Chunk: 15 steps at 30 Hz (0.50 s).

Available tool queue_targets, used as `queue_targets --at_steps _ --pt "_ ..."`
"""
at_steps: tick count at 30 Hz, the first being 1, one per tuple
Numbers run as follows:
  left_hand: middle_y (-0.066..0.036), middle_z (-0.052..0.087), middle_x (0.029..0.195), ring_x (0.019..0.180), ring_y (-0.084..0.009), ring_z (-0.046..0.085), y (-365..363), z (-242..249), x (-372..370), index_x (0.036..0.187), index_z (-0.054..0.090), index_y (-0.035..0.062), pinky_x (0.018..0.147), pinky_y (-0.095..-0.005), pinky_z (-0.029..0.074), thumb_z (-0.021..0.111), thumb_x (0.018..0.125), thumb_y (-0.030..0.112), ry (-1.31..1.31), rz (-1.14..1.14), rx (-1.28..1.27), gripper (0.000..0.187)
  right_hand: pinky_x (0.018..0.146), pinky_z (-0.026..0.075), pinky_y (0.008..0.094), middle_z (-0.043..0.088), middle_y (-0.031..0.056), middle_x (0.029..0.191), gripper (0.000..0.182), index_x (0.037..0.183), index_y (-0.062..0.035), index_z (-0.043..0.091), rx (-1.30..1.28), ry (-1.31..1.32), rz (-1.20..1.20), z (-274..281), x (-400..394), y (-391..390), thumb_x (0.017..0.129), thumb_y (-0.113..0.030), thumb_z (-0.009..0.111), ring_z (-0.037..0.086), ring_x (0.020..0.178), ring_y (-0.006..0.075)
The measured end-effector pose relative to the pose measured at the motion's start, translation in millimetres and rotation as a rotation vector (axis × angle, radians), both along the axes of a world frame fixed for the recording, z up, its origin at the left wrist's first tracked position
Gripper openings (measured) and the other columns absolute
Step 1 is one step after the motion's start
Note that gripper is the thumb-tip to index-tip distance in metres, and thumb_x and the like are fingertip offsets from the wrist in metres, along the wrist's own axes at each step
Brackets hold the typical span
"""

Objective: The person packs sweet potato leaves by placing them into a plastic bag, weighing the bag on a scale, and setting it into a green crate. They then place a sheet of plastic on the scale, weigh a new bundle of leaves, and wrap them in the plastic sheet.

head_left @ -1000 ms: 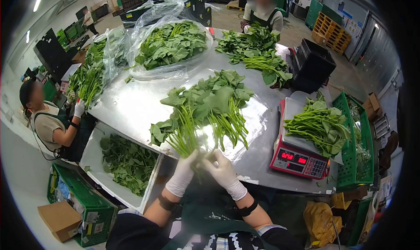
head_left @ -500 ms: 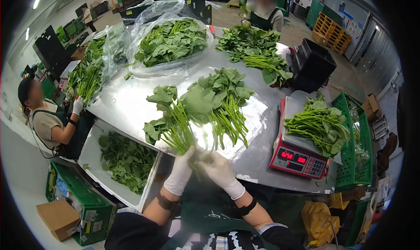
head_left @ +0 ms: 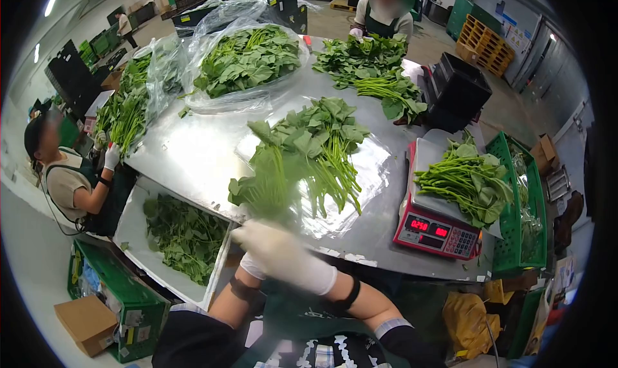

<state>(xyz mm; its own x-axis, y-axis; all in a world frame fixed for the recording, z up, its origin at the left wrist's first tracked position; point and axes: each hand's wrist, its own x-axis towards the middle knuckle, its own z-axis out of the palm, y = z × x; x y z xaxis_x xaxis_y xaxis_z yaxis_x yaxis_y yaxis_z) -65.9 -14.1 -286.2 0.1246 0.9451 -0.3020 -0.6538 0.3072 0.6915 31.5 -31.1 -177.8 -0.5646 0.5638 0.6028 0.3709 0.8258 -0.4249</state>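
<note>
A bunch of leafy greens [head_left: 264,178] stands stems-down over the table's near edge, its stems blurred. My left hand [head_left: 252,265], in a white glove, is at the base of those stems, closed round them; most of its fingers are hidden behind my other hand. Across it lies my right hand [head_left: 280,252], also gloved and smeared by motion, so its fingers cannot be made out. Just beyond, a second pile of greens [head_left: 328,146] rests on a clear plastic sheet [head_left: 373,168].
At right, a red scale [head_left: 438,229] carries a bunch of greens, beside a green crate [head_left: 524,239]. A white tub [head_left: 215,274] of greens stands at lower left. Bagged greens [head_left: 248,62] lie farther back on the metal table [head_left: 187,149]. Co-workers stand left and at the far side.
My right hand has swung left across my left hand and blurred. The held bunch has shifted right, overlapping the pile behind it. The far co-worker's hand has lowered to the greens.
</note>
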Motion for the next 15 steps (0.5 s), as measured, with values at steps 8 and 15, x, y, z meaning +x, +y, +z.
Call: queue_targets --at_steps 8,15 --pt "-0.003 0.058 0.095 0.092 -0.0137 0.058 -0.5 -23.1 -12.7 0.105 0.058 0.0076 0.080 -0.0272 0.050 0.060 0.090 0.008 0.213 -0.119 0.357 0.015 0.080 0.048 0.0424 0.062 0.0104 0.101 0.045 0.125 -0.0046 0.058 -0.187 0.329 -0.073 -31.6 32.4 9.9 0.082 -0.011 0.069 0.061 0.089 0.0273" --pt "0.002 0.060 0.086 0.073 -0.0081 0.056 -5.7 23.1 15.8 0.107 0.060 0.0063 0.060 -0.0218 0.044 0.068 0.085 0.007 0.213 -0.011 0.077 0.024 0.077 0.050 0.0359 0.065 0.0123 0.091 0.031 0.112 0.0017 0.064 -0.608 0.440 -0.309 -60.4 63.3 33.1 0.087 -0.015 0.070 0.063 0.087 0.0244"
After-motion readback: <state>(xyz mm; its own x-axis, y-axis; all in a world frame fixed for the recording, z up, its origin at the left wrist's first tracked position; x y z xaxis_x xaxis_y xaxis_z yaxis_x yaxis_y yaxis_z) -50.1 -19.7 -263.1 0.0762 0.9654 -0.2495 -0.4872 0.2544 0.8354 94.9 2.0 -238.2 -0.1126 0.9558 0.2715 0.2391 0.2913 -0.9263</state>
